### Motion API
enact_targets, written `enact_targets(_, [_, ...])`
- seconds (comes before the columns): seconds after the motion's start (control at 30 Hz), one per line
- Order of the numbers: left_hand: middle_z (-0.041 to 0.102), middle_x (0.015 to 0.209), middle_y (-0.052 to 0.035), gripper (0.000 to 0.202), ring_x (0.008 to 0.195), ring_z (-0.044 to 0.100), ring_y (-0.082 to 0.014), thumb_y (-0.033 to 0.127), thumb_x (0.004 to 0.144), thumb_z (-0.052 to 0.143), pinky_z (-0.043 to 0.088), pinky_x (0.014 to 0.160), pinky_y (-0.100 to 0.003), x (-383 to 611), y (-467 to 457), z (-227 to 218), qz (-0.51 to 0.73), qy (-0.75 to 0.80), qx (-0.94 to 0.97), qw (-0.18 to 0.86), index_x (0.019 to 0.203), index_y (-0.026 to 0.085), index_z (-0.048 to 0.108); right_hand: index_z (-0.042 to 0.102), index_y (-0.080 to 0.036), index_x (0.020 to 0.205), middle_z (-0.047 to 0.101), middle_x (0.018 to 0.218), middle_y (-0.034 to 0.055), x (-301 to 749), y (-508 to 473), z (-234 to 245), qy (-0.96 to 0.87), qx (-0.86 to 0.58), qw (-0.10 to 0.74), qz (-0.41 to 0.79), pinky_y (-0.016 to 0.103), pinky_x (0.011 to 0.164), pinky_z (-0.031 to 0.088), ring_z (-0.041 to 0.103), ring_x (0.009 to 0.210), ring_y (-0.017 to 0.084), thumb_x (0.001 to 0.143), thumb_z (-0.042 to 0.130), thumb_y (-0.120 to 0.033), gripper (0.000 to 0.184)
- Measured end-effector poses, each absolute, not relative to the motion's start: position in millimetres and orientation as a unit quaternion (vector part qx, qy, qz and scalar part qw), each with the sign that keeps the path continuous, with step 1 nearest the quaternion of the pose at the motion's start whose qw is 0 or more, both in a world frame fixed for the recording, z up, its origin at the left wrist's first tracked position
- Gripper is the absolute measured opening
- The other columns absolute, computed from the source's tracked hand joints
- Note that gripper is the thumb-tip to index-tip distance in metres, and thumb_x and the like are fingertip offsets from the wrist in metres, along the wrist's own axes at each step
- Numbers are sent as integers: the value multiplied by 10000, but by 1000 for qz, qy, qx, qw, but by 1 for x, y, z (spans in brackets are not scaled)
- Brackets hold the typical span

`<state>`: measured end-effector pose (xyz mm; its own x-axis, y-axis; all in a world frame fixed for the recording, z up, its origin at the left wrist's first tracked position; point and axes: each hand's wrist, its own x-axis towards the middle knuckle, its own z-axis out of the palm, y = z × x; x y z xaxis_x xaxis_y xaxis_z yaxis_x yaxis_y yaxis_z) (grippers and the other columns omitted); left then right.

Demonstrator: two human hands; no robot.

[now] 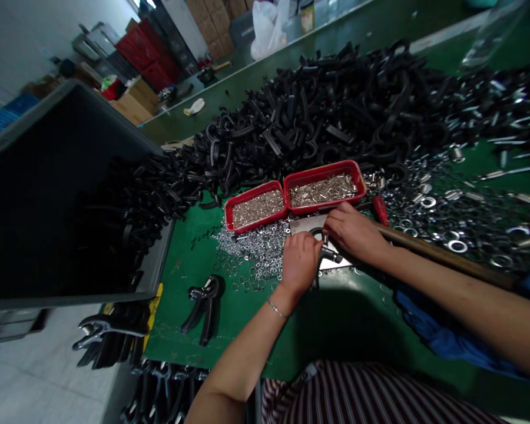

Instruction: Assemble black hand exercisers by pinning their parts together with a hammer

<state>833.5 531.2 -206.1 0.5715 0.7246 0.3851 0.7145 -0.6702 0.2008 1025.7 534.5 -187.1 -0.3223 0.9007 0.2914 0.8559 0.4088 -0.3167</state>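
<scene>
My left hand (298, 264) is closed around a black handle piece (318, 252) with a curved, ring-like end. Part of that piece is hidden under my fingers. My right hand (352, 231) pinches at a small shiny metal pin (325, 238) standing up at the piece, close to my left fingertips. Beneath both hands lies a flat metal plate (307, 224). To the left, a black two-handled hand grip (203, 306) with a metal spring at its top rests on the green table (172, 335).
Two red trays (256, 207) of small metal parts stand behind my hands. Loose washers (258, 262) lie left of the plate. A heap of black handles (300, 112) spans the back. A wooden-handled hammer (446, 253) lies under my right forearm. A grey crate (156, 277) stands left.
</scene>
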Motion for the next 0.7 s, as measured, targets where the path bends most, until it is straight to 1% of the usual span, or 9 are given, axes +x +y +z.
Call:
enact_targets(0.1, [599, 912, -62, 166, 895, 552, -214, 291, 1010, 534, 436, 825, -356, 832, 532, -206, 251, 445, 858, 56, 892, 174, 536, 677, -144, 888, 643, 884, 116, 1029, 536, -185, -833, -519, 186, 49, 368, 809, 401, 481, 913, 261, 984, 483, -244, 239])
enact_targets(0.17, [592, 885, -49, 177, 877, 555, -209, 294, 1002, 554, 440, 819, -350, 830, 532, -205, 261, 463, 844, 72, 866, 185, 525, 685, -146, 988, 655, 977, 124, 1039, 532, -185, -836, -513, 189, 53, 383, 858, 403, 497, 962, 268, 977, 511, -277, 218])
enact_targets(0.23, [603, 897, -53, 171, 879, 560, -214, 295, 1003, 550, 438, 815, -358, 828, 531, -204, 250, 453, 854, 54, 875, 183, 534, 668, -129, 1088, 640, 1081, 155, 1052, 522, -185, -818, -543, 188, 25, 412, 897, 394, 499, 1017, 293, 954, 551, -307, 251])
enact_targets(0.27, [613, 915, -61, 168, 886, 562, -219, 296, 1007, 541, 435, 812, -364, 828, 531, -204, 240, 438, 865, 36, 889, 177, 543, 658, -111, 1104, 627, 1098, 176, 1060, 516, -184, -803, -570, 175, 4, 426, 898, 389, 495, 1027, 310, 944, 562, -318, 279])
enact_targets(0.33, [630, 946, -78, 175, 903, 568, -231, 298, 1015, 520, 432, 808, -374, 828, 531, -205, 219, 400, 890, 0, 914, 161, 562, 657, -84, 1052, 610, 1054, 206, 1075, 503, -183, -773, -621, 127, -37, 439, 864, 386, 492, 987, 329, 932, 564, -344, 301])
enact_targets(0.43, [642, 953, -84, 179, 910, 577, -231, 284, 1015, 518, 440, 810, -366, 829, 534, -205, 206, 374, 904, -10, 915, 149, 579, 659, -92, 912, 597, 993, 211, 1091, 491, -184, -769, -634, 55, -63, 426, 806, 378, 485, 891, 307, 932, 534, -362, 299])
enact_targets(0.53, [655, 981, -83, 174, 933, 586, -225, 278, 1018, 508, 452, 834, -363, 828, 532, -201, 195, 374, 907, 16, 933, 153, 595, 636, -121, 855, 605, 966, 188, 1099, 492, -183, -782, -618, 57, -60, 406, 788, 379, 485, 841, 277, 945, 489, -345, 282])
enact_targets(0.6, [663, 1094, -97, 204, 1003, 583, -245, 337, 1013, 517, 457, 867, -391, 824, 524, -196, 175, 371, 911, 31, 1046, 157, 607, 616, -122, 888, 609, 921, 163, 1100, 494, -177, -783, -616, 78, -38, 384, 788, 388, 500, 825, 257, 966, 446, -318, 271])
enact_targets(0.7, [594, 1335, -126, 405, 1175, 534, -299, 406, 980, 565, 443, 950, -458, 815, 510, -189, 135, 380, 914, 49, 1305, 167, 528, 600, -110, 998, 619, 909, 141, 1102, 494, -164, -784, -617, 66, -12, 352, 748, 389, 519, 813, 241, 981, 437, -323, 269])
